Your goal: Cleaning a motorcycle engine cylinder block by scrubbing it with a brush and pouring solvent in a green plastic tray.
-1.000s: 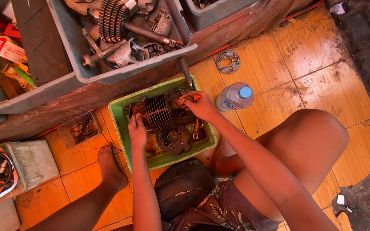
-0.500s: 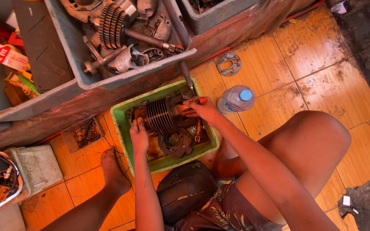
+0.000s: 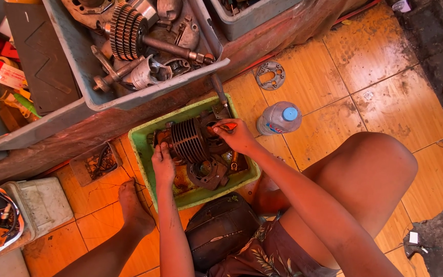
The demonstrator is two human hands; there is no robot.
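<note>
Fingers of the right hand (image 3: 237, 136) pinch an orange-handled tool (image 3: 226, 126) against a finned engine cylinder (image 3: 188, 139), which sits with other greasy parts in a green tray (image 3: 142, 146) on the tiled floor. The left hand (image 3: 163, 165) lies flat, open, on the cylinder's near end. A plastic bottle (image 3: 278, 118) lies just beside the tray's right edge; a grey bin (image 3: 78, 77) above holds gears and shafts.

Finned cylinder (image 3: 189, 139) in tray (image 3: 144, 154), bottle (image 3: 279, 118) right, gear bin (image 3: 78, 92) behind.
</note>
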